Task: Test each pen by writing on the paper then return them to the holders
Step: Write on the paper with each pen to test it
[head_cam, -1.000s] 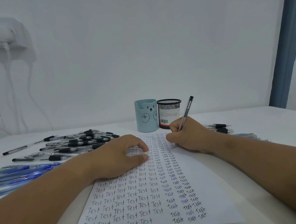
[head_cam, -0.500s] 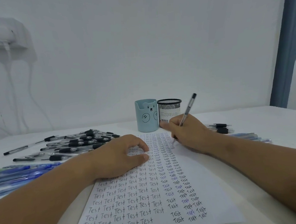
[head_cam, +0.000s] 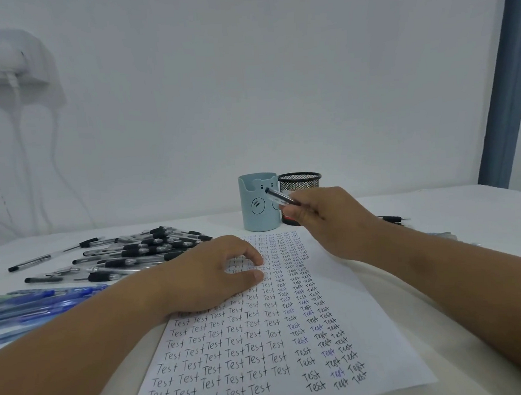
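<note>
Soft, even, cool-white light fills my view, throwing only faint shadows under my forearms onto the paper (head_cam: pixel 334 284). No glare. My right hand (head_cam: pixel 324 221) and its pen (head_cam: pixel 279 197) are slightly motion-blurred. Wide-angle distortion bends the blue frame (head_cam: pixel 502 75) at the right edge.

Person, head view: two forearms, left hand (head_cam: pixel 209 273) and right hand (head_cam: pixel 331 220), all bare. No sleeves, rings, watch or gloves visible.
</note>
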A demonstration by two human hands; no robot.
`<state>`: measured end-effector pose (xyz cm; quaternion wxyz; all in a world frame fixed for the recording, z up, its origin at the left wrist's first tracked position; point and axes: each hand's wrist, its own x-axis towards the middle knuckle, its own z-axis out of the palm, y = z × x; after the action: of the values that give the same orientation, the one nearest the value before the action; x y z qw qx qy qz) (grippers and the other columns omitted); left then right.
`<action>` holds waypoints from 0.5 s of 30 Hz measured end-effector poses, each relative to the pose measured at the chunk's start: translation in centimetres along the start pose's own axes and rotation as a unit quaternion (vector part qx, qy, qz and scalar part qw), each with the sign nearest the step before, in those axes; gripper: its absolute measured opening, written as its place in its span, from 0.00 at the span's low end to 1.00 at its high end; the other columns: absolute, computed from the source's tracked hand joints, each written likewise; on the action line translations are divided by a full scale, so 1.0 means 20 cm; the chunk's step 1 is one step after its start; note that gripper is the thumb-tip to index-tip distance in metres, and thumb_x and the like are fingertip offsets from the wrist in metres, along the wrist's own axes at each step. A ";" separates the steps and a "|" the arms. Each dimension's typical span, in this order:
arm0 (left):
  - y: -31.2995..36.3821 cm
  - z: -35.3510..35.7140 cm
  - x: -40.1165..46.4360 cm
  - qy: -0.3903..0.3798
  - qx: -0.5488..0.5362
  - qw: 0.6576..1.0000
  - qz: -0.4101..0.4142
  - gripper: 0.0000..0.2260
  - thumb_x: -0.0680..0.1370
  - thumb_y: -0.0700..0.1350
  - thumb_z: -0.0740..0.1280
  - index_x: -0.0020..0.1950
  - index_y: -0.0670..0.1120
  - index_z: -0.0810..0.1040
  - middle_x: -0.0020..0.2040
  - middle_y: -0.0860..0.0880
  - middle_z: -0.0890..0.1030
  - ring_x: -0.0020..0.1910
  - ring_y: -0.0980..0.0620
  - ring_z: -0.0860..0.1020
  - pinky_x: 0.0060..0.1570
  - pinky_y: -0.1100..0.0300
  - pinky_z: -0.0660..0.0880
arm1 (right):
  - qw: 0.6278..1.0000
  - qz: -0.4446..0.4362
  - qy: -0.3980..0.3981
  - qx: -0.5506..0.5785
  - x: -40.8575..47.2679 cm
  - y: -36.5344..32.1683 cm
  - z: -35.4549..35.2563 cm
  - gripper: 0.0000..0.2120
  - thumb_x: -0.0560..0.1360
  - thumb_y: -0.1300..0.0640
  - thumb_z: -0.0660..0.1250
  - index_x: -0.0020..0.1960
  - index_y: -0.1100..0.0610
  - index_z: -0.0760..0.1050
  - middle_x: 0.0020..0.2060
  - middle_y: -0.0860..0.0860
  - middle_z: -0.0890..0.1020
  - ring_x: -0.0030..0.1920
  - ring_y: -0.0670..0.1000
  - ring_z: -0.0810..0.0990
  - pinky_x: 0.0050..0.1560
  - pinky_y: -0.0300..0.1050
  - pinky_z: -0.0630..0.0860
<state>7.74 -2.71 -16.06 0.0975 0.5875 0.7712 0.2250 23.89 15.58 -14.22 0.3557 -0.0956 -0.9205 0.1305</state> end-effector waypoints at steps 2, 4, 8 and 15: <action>0.00 0.00 0.00 0.001 -0.003 1.000 -0.001 0.12 0.77 0.63 0.67 0.59 0.65 0.77 0.63 0.69 0.73 0.67 0.67 0.69 0.69 0.61 0.64 | 1.000 0.003 -0.018 0.003 -0.01 0.01 0.02 0.07 0.84 0.50 0.58 0.48 0.48 0.69 0.29 0.46 0.71 0.28 0.45 0.67 0.32 0.40 0.64; 0.00 0.00 0.00 0.002 -0.007 1.000 -0.002 0.12 0.76 0.64 0.67 0.58 0.65 0.77 0.63 0.69 0.73 0.66 0.67 0.69 0.69 0.61 0.65 | 0.999 -0.002 -0.031 0.014 -0.01 0.01 0.03 0.07 0.85 0.49 0.56 0.53 0.50 0.70 0.31 0.49 0.75 0.30 0.49 0.70 0.34 0.46 0.69; 0.00 0.00 0.00 0.003 -0.004 1.000 -0.003 0.12 0.76 0.64 0.67 0.58 0.66 0.77 0.63 0.69 0.74 0.67 0.66 0.70 0.72 0.58 0.66 | 0.997 0.007 -0.074 0.022 -0.01 0.01 0.04 0.11 0.85 0.51 0.55 0.48 0.49 0.73 0.35 0.50 0.77 0.37 0.55 0.76 0.41 0.53 0.74; 0.01 0.00 0.00 -0.005 0.010 1.000 0.003 0.13 0.77 0.64 0.66 0.60 0.65 0.76 0.65 0.68 0.72 0.68 0.65 0.69 0.72 0.58 0.64 | 0.994 0.041 -0.075 -0.070 0.04 0.13 -0.05 0.07 0.80 0.60 0.68 0.56 0.54 0.82 0.42 0.49 0.76 0.43 0.50 0.75 0.46 0.40 0.71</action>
<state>7.90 -2.71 -15.89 0.0944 0.5916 0.7714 0.2144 24.22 18.51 -13.83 0.2720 -0.1481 -0.9468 0.0873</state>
